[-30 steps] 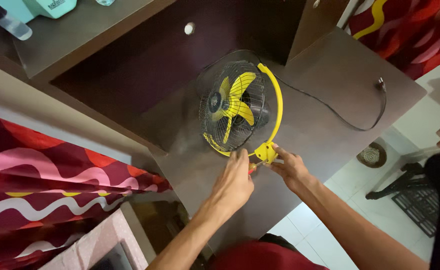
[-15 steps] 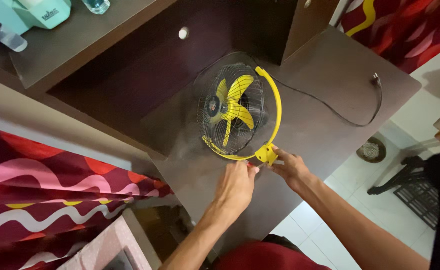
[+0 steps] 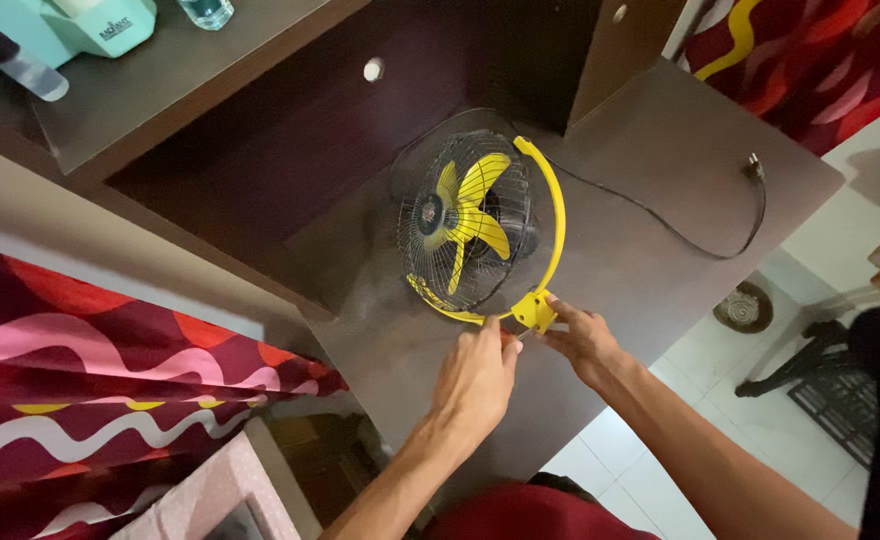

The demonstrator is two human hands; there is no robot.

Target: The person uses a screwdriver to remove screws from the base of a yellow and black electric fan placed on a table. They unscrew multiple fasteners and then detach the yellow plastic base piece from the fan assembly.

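Carefully working at the yellow bracket (image 3: 534,309) of the small fan (image 3: 475,230), near edge of the dark desk (image 3: 650,250).

Left hand (image 3: 475,375) pinching what looks like a small red-tipped tool, barely visible; right hand (image 3: 582,340) fingertips gripping the bracket. Best bracing the bracket firmly, keeping the tool straight, clear of the wire cage.

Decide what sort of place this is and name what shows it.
Probably a room in a home: a dark wooden desk with a shelf, patterned red curtains, a white tiled floor.
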